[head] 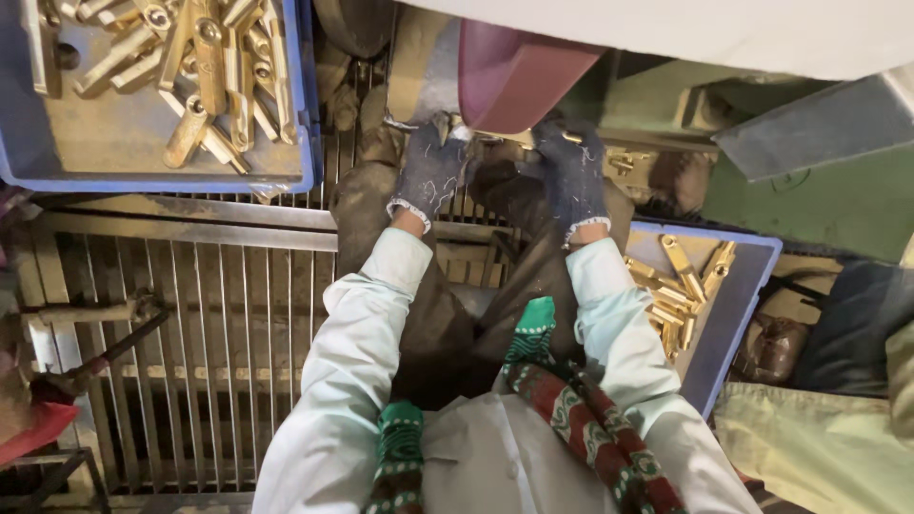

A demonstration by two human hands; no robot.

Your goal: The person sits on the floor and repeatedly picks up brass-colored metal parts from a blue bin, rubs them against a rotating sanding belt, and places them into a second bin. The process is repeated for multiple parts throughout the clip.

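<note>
Both gloved hands are up at the maroon grinding belt (509,71), pressing a small brass part (509,140) against its lower edge. The left hand (428,171), in a dark speckled work glove with a white cuff, is closed around the left end of the part, its fingertips right at the belt. The right hand (574,171), in a matching glove, grips the right end, where a bit of brass shows above the knuckles. The part itself lies mostly hidden between the two gloves, so its exact shape is hard to tell from here. Pale mint sleeves run back from both wrists toward the person, and a red, green and white patterned scarf (571,409) hangs down over the front of the coat. Between the arms a dusty dark apron or cloth (447,324) covers the lap. To the upper left, well away from the hands, a blue tray (303,114) holds a heap of brass fittings (205,67), long pieces with round holes at the ends. Just beside the right forearm sits a second blue tray (743,286) with a smaller pile of similar brass pieces (681,286). A grimy metal grate (190,324) runs beneath the left arm, and a red-handled tool (86,366) rests on it at the far left.
</note>
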